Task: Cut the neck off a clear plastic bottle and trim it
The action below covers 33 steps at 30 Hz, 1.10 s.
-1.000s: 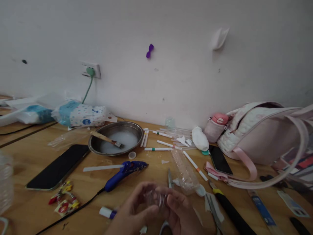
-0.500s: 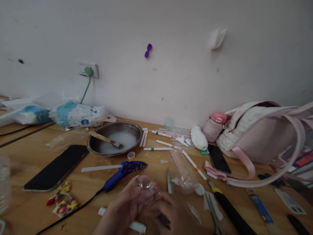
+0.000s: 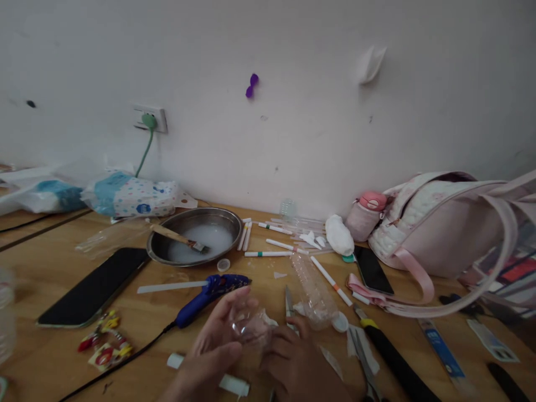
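Note:
A crumpled-looking piece of clear plastic (image 3: 251, 328) sits between my two hands, low in the middle of the view. My right hand (image 3: 299, 357), its fingers curled, grips the plastic's right side. My left hand (image 3: 211, 346) is cupped on the other side, thumb and fingers spread apart around the plastic; whether the fingertips touch it is hard to see. Just beyond my right fingers lies a pointed metal blade (image 3: 288, 301), its lower end hidden by that hand. A clear plastic bottle (image 3: 313, 290) lies beside the blade.
Left of my hands lie a blue glue gun (image 3: 211, 296), a beaded trinket (image 3: 108, 340) and a black phone (image 3: 96, 287). Behind stands a metal bowl (image 3: 195, 237) holding cloudy liquid and a brush (image 3: 180, 238). Markers (image 3: 330, 280), scissors (image 3: 363, 357), a yellow-black tool (image 3: 393, 357) and a pink bag (image 3: 439, 231) lie rightward.
My left thumb and fingers have spread away from the clear plastic. My right hand has moved slightly up and right, its fingers now over the plastic's right side.

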Available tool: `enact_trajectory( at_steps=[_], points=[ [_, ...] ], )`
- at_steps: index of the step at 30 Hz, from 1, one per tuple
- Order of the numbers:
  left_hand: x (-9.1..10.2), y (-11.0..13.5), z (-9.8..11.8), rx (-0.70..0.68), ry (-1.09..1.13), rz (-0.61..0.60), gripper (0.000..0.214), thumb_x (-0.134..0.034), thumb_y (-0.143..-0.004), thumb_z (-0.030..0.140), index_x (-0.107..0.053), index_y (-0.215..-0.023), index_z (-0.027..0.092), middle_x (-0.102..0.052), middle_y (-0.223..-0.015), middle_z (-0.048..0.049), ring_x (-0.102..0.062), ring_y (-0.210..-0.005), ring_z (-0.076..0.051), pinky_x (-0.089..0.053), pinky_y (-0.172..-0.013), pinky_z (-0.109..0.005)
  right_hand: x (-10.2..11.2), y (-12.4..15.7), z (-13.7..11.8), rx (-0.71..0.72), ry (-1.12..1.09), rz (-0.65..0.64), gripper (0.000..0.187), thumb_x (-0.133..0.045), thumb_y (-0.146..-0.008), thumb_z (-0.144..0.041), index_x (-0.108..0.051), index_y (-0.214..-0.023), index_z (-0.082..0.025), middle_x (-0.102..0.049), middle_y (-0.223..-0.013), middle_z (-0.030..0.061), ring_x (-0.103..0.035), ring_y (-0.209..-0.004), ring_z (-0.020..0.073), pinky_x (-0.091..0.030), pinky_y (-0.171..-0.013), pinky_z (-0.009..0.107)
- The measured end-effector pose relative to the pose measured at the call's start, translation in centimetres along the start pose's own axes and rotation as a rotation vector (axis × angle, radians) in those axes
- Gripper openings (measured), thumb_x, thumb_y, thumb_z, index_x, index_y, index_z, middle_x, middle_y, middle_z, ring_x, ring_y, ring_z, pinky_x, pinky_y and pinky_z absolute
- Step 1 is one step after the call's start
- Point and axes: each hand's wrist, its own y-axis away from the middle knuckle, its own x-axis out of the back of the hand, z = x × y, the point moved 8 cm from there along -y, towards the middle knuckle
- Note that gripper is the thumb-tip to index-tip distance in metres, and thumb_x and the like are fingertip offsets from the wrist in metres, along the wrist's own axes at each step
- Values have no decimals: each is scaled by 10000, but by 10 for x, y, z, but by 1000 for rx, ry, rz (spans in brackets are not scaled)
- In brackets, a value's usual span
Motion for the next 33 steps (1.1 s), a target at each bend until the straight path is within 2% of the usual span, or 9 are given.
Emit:
enact_trajectory(
  at_steps=[5, 9, 14, 19, 22, 26, 28, 30, 33],
  points=[
    [1, -2, -5, -20, -46, -68, 590, -833, -523, 336, -592, -1063, 328, -623, -1047, -4, -573, -959, -224, -467, -773, -286, 19, -3, 3, -124, -105, 68, 184, -515, -743, -48, -608, -772, -204, -635, -835, -10, -542, -872, 133, -282, -907, 319],
    [2, -2, -4, -105, -123, -92, 581, -834, -532, 335, -577, -1053, 338, -646, -975, -1, -575, -963, -226, -439, -810, -298, 27, -5, 8, -267, -85, 3, 256, -457, -742, 1, -626, -803, -181, -639, -839, 27, -538, -854, 171, -328, -877, 356],
    [20, -3, -5, -220, -252, -17, 612, -835, -516, 363, -592, -1078, 348, -622, -1111, -8, -497, -1100, -261, -376, -929, -346, 32, 5, 25, -522, -252, 167, 177, -449, -850, -206, -619, -898, -215, -649, -905, 34, -537, -921, 200, -362, -862, 337],
    [24, -3, -6, -222, -447, -83, 633, -790, -585, 192, -556, -1131, 408, -554, -1237, 10, -422, -1197, -271, -346, -969, -368, 27, 22, 41, -842, -698, 398, 294, -492, -802, -476, -643, -833, -225, -658, -841, 22, -587, -832, 187, -408, -771, 274],
    [18, -1, -10, -172, -559, -115, 645, -752, -612, 116, -550, -1152, 407, -541, -1257, 6, -432, -1188, -256, -340, -981, -359, 22, 18, 43, -859, -813, 368, 211, -598, -710, -394, -644, -778, -200, -644, -753, 11, -578, -746, 176, -419, -688, 255],
    [2, 2, -15, -91, -509, -193, 596, -763, -642, 222, -541, -1166, 398, -564, -1248, -1, -479, -1159, -235, -361, -977, -335, 20, 20, 52, -913, -804, 335, 185, -605, -682, -354, -624, -679, -170, -601, -645, 1, -530, -639, 155, -398, -598, 247],
    [1, 1, -9, -100, -500, -123, 491, -756, -648, 328, -589, -1109, 352, -626, -1148, -9, -536, -1074, -222, -405, -916, -294, 23, 24, 57, -951, -824, 395, 241, -611, -682, -403, -621, -681, -162, -577, -617, -9, -501, -601, 138, -388, -570, 237],
    [5, 1, -3, -77, -543, -18, 263, -660, -709, 472, -682, -858, 256, -691, -851, -19, -604, -831, -192, -454, -759, -249, 28, 28, 61, -989, -836, 478, 285, -630, -660, -437, -620, -681, -153, -559, -594, -17, -483, -574, 124, -387, -552, 226],
    [13, 1, -2, 11, -618, 86, 584, -433, -750, 665, -484, -402, 198, -440, -385, 24, -418, -417, -124, -363, -481, -232, 31, 32, 65, -1009, -883, 576, 312, -661, -625, -452, -617, -664, -146, -553, -573, -16, -487, -545, 116, -393, -522, 217]
  ],
)
